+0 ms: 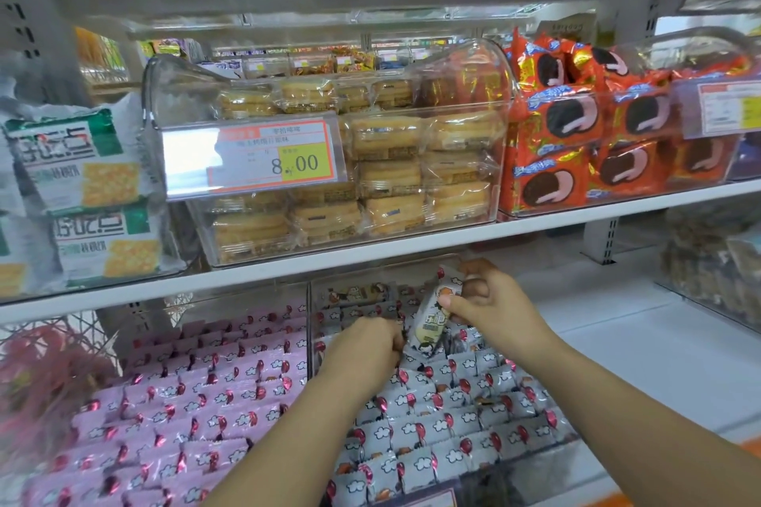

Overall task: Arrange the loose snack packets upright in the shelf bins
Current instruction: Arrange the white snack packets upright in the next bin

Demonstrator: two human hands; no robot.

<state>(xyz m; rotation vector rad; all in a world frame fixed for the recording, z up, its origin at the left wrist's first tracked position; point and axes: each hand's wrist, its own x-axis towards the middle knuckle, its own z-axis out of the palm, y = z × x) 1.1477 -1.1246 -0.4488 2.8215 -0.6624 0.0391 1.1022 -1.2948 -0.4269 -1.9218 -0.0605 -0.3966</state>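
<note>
Holding a white snack packet (431, 319) just above the rows, the right hand (492, 307) has its thumb and curled fingers clamped on the packet's upper half. The packet is tilted, top end leaning back to the right, bottom end dipping toward the rear of the clear bin (310, 323) on the lower shelf.

Over to the left hand (368, 344): it is knuckles-up and buried in the same bin, right beside the packet's lower end, fingers curled down among the wrappers. Whether it has hold of anything, I cannot tell; the fingertips are hidden.

That bin is packed with grey-white packets (449, 416) printed with clouds and red balloons, standing upright in tidy rows from front to back. A few at the very back lie flat or crooked.

Next door on the left, pink packets (197, 391) with the same print stand in their own rows.

Up top, the white shelf board (412, 253) carries a clear lidded box of sandwich biscuits (387, 161) with a price tag (274, 154) reading 8.00 on its front. To its right sit orange-red pie packets (576, 144), piled loosely. Far left, green-and-white cracker packets (82, 185) are stacked facing outward.
</note>
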